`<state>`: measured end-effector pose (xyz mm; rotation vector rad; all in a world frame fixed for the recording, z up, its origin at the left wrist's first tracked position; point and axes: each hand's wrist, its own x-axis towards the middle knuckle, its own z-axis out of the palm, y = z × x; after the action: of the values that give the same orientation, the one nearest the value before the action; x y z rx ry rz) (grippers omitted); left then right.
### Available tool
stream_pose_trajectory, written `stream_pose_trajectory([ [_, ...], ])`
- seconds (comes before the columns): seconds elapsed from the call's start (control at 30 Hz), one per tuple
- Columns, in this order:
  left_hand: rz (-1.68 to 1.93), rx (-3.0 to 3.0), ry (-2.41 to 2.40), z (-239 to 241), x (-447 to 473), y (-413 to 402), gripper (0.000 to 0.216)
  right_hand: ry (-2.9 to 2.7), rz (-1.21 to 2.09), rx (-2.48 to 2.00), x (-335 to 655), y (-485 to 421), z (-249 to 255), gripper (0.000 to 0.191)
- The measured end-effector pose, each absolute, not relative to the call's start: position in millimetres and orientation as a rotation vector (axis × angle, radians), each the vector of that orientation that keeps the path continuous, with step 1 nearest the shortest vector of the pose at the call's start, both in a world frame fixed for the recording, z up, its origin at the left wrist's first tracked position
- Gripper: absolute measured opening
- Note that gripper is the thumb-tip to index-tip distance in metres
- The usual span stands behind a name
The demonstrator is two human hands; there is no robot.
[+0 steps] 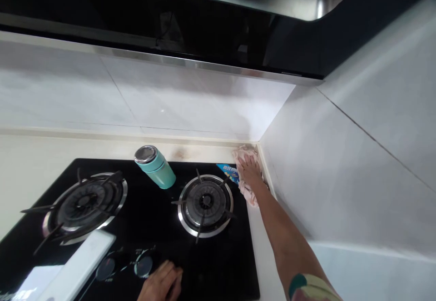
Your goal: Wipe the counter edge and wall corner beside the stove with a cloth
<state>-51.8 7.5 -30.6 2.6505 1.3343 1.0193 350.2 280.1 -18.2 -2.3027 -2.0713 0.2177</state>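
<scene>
My right hand (250, 170) reaches to the far right corner of the counter and presses flat on a pale pink cloth (248, 193) that lies between the black glass hob (153, 246) and the tiled side wall. My left hand (161, 285) rests on the hob's front edge, next to two round control knobs (145, 264), holding nothing. A teal flask with a shiny metal lid (155, 167) stands on the hob between the two burners.
The hob has a left burner (85, 203) and a right burner (205, 203). A blue sticker (227, 171) sits by the cloth. A white flat object (78, 264) lies at the front left. A dark extractor hood (204, 23) hangs overhead.
</scene>
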Motion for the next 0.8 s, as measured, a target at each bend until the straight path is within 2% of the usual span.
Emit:
stream_pose_trajectory([
  [0.27,1.041,2.556,1.171,-31.0,-52.3,17.3,0.022,-2.073,0.121,-2.225,329.5,128.8,-30.3,0.062],
  [0.53,1.069,2.547,1.062,-29.7,-50.9,24.5,0.023,-2.035,0.234,-2.185,326.1,-44.6,-43.9,0.062],
  [0.8,1.003,2.482,1.028,-29.1,-51.3,27.1,0.025,-1.567,0.181,-2.518,359.4,-116.7,-47.6,0.046],
])
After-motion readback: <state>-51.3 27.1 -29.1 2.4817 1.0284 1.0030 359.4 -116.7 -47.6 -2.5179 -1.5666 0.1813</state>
